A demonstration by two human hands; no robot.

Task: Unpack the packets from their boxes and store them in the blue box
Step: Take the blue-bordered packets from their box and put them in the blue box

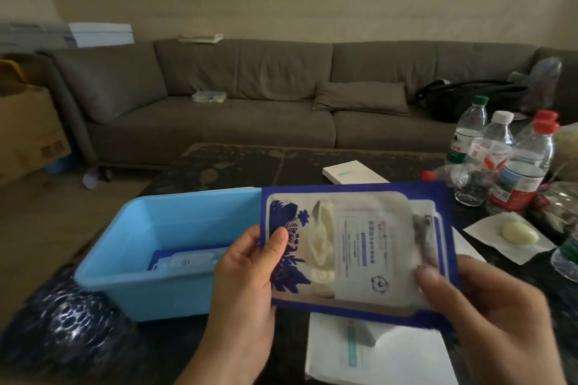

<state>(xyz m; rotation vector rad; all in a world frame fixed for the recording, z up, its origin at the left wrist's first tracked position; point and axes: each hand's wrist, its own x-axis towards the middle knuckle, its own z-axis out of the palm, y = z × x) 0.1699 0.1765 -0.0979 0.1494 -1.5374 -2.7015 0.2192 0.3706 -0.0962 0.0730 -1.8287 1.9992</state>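
Head view: blue box (131, 247) on dark table (237, 166), open top, w/ one blue-edged packet (184, 259) flat on its floor – most of floor bare. Held just right of box, above its right rim: stack of packets (356, 250). Left hand (247, 272) pinching stack's left edge, thumb on top; right hand (488, 309) clamped on right corner. White box (353, 173) behind, flat white box (406, 356) under stack, bottles (500, 159) crowding right edge – free room left of blue box.

A blue-bordered packet (353, 247) is held flat above the table, beside the light blue box (150, 259), which holds another packet (184, 261).
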